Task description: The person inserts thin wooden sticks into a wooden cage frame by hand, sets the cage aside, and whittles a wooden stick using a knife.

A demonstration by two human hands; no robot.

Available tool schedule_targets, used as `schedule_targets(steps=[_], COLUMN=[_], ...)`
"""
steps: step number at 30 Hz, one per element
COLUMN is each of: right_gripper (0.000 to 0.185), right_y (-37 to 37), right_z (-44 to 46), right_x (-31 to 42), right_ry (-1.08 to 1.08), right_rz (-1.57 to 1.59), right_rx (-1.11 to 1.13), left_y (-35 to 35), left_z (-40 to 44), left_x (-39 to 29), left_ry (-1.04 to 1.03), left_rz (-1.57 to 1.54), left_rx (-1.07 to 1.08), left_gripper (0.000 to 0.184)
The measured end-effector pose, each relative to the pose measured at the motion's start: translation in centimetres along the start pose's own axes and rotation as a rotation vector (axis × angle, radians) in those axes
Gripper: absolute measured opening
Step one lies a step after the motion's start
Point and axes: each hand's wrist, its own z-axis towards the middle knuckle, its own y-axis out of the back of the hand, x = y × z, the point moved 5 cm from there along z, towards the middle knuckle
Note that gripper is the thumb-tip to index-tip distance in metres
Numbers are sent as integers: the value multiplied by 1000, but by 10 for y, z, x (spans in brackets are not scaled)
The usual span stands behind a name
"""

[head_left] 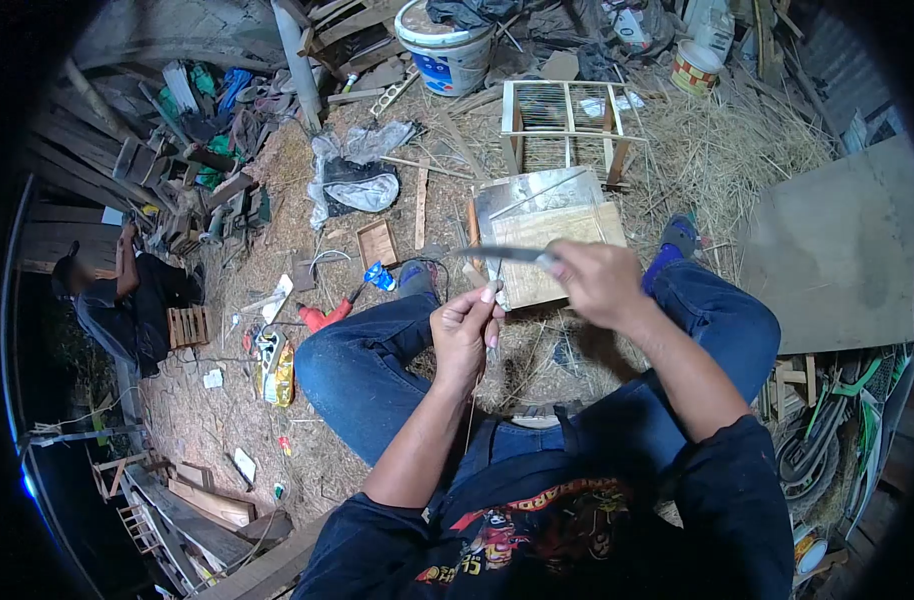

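Note:
My right hand (605,285) is closed around the handle of a knife. The knife's long, dark, slightly curved blade (502,253) points left, above and just beyond my other hand. My left hand (460,335) pinches a thin pale strip (494,268) between thumb and fingers. The strip's tip shows above the fingertips near the blade, and whether the two touch I cannot tell. Beyond the hands, between my feet, lie flat wooden boards (562,228). A small slatted wooden frame (567,130) stands behind them.
A red power tool (325,316) lies by my left knee, near a small wooden box (378,245). A white bucket (445,50) stands at the back. A large plywood sheet (837,250) leans at right. Another person (127,290) sits at far left. Straw and shavings cover the ground.

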Motion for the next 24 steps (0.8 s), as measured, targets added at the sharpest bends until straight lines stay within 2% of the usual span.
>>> schedule_targets(steps=[4,14,17,24], right_gripper=[26,27,27,25], right_y=[-10,-13,-11,-11], right_z=[-5,-9,-9,-7], right_x=[21,17,15,4], right_ry=[26,43,77,100], right_rz=[65,89,69,23], right_rx=[61,124,91,50], left_y=[-3,-12,-12,-18], left_z=[0,2,2,4], left_x=[1,-1,-1,-1], left_ry=[-12,-32,-50,53], left_rz=[0,-8,-41,-103], left_rx=[35,106,151,179], left_gripper=[16,9,12,13])
